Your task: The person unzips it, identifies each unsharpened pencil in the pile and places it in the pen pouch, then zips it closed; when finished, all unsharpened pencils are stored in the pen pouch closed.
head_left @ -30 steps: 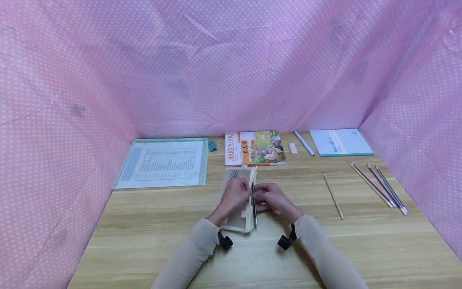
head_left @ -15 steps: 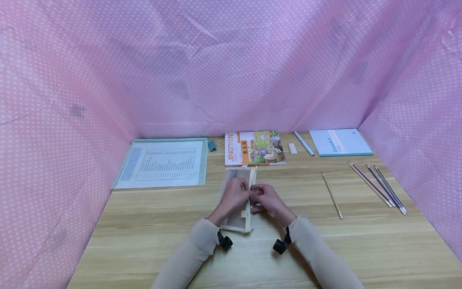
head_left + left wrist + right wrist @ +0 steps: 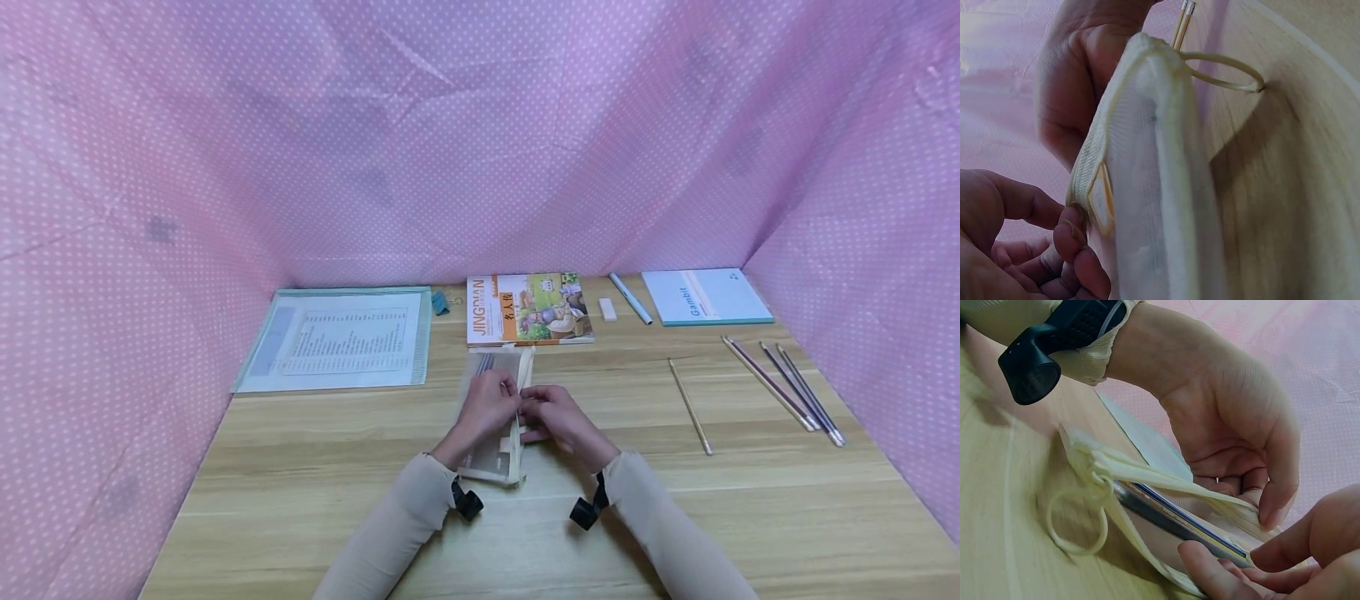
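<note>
A see-through zip pencil pouch (image 3: 487,462) with cream edging lies on the table in front of me, its long opening facing right. My left hand (image 3: 491,402) pinches the upper edge of that opening between thumb and fingertip, seen close in the left wrist view. From the right, my right hand (image 3: 557,415) reaches the mouth. In the right wrist view, its thumb and finger hold a dark pencil (image 3: 1154,515) lying inside the opening beside a blue striped pencil (image 3: 1175,511). A cream loop (image 3: 1075,550) hangs from the pouch's end.
Right of the pouch lie a single pencil (image 3: 690,408) and several more pencils (image 3: 768,383). Along the back are a picture book (image 3: 551,308), a teal binder clip (image 3: 440,302), an eraser (image 3: 607,309), a marker (image 3: 631,298) and a notebook (image 3: 705,296). A document folder (image 3: 337,337) lies left.
One second ago the dark pencil showed along the pouch's right edge. It has since gone into the opening as my right hand moved slightly left. My left hand has stayed in place.
</note>
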Available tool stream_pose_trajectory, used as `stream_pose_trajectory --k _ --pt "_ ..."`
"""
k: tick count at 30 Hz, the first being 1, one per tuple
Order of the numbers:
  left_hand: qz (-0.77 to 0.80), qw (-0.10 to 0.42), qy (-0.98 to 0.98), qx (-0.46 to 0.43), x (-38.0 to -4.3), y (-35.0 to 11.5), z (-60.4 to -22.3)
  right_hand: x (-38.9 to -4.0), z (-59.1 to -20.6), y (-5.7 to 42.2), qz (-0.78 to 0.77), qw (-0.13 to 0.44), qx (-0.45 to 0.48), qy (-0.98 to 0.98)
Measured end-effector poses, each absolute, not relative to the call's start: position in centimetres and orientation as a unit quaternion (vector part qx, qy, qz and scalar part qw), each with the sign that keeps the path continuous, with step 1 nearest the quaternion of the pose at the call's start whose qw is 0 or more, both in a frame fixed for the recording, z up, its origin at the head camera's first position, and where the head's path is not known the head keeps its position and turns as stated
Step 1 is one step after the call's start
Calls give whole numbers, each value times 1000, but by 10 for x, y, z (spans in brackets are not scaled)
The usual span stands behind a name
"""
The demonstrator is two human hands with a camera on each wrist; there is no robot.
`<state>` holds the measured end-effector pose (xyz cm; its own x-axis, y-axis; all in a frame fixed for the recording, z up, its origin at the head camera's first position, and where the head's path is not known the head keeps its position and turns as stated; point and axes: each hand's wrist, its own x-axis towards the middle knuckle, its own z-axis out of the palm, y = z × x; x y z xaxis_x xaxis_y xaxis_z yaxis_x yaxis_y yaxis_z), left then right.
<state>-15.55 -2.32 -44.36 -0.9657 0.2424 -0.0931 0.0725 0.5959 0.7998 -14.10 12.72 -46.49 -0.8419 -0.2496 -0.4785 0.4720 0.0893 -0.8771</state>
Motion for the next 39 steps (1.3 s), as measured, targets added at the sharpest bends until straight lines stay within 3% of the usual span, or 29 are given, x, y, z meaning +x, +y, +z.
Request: stream_pose_trajectory --k 9,19,32,39 --pt "440 103 888 89 -156 -24 -444 -142 -463 134 -681 265 76 678" --pt "441 100 887 94 -155 -24 -444 -156 -463 157 -673 219 116 696" --pt "449 104 883 92 -155 -24 -446 -196 -463 159 -660 184 160 711" --pt "448 107 883 92 -155 -24 -447 -210 -464 150 -662 160 137 719"
